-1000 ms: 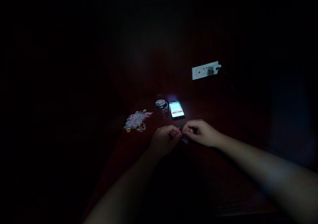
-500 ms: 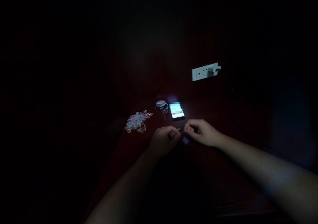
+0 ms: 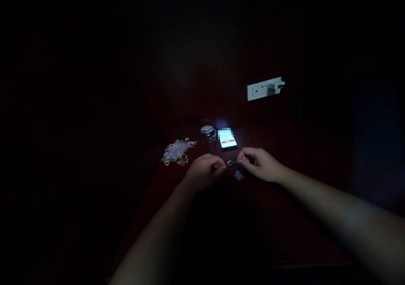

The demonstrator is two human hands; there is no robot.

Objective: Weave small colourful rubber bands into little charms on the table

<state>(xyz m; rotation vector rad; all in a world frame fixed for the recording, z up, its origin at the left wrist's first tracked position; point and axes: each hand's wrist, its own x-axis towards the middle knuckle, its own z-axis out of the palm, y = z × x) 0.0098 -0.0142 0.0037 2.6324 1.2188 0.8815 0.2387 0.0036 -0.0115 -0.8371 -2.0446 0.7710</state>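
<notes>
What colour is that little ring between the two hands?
The little ring is yellow; it shows in the head view, the only one here.

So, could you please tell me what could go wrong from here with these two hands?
The thin strand looks pulled straight between the left hand and the right hand, so it might slip from a grip or snap. The small purple heap lies close by, so a lowered hand could scatter it. The scene is very dark around the lit phone, so a dropped piece may be hard to find.
</notes>
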